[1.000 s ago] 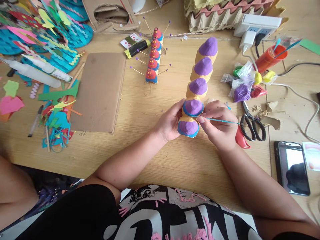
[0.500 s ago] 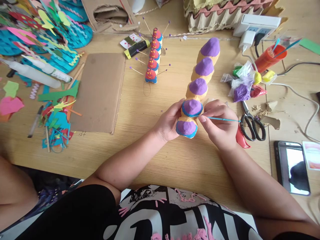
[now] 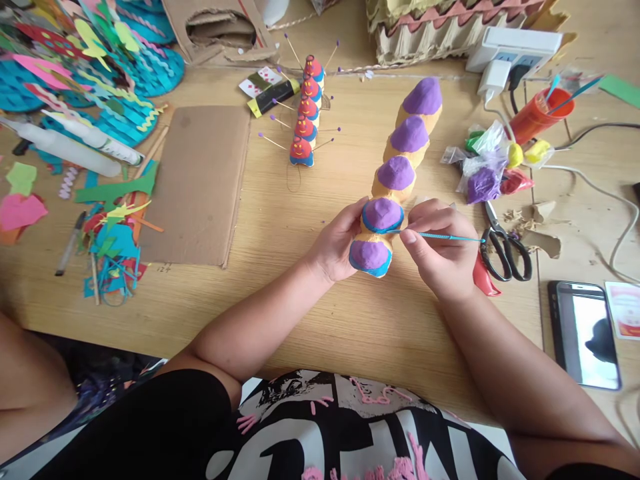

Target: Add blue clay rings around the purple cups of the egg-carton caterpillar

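A long strip of egg-carton bumps point(image 3: 395, 175), capped in purple clay over a yellow-orange base, slants up and away over the table. The two nearest bumps carry blue around their lower edges. My left hand point(image 3: 337, 243) is wrapped round the strip's left side near its close end. In my right hand point(image 3: 440, 243) is a thin blue tool point(image 3: 445, 237), pinched between thumb and fingers, its tip at the lower blue rim of the second bump. Farther back stands a smaller red and blue bumpy figure point(image 3: 306, 127) with smiling faces and pins.
Black-handled scissors point(image 3: 505, 253), bagged clay point(image 3: 484, 183), an orange cup point(image 3: 535, 117) and a phone point(image 3: 587, 337) lie right. Cardboard point(image 3: 195, 187), paper scraps point(image 3: 117, 233) and glue bottles point(image 3: 75, 143) lie left. Egg trays point(image 3: 450, 33) stand behind. Another person's leg point(image 3: 30, 380) shows at lower left.
The near end of the bumpy strip has shifted slightly left, and its far end slightly right. My right hand and the tool have barely moved.
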A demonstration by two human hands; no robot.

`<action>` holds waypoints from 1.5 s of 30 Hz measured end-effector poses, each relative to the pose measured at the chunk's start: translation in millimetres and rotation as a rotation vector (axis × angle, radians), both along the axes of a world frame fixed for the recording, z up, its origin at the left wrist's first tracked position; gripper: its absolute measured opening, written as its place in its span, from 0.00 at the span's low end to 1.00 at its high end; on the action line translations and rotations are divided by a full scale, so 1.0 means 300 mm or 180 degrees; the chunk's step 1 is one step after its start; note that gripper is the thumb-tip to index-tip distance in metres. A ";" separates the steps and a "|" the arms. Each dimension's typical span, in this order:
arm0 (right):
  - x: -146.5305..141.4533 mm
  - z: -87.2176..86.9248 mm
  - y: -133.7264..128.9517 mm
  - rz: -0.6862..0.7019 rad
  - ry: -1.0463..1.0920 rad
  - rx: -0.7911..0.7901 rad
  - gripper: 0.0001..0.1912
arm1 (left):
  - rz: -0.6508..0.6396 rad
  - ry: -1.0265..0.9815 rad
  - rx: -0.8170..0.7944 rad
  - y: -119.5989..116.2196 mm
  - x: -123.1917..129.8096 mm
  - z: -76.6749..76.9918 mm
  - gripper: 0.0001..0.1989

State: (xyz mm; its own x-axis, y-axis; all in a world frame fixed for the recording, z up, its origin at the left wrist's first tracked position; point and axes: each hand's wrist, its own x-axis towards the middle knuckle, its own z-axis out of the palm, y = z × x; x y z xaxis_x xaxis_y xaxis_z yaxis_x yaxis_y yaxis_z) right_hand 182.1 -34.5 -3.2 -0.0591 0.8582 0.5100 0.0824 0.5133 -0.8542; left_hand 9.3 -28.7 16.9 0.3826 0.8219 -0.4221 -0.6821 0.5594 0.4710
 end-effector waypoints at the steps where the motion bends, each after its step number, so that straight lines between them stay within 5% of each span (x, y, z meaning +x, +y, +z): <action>1: 0.000 0.001 0.001 -0.0015 0.0013 0.0002 0.22 | -0.0001 0.0081 -0.0047 0.001 0.001 0.002 0.18; 12: -0.001 0.002 0.003 0.0065 0.0096 -0.0010 0.22 | -0.0090 0.0178 -0.0148 -0.002 -0.001 -0.006 0.10; 45: 0.000 -0.003 0.003 0.0353 0.0424 -0.0007 0.14 | -0.0144 -0.0109 -0.0075 -0.002 0.000 -0.008 0.18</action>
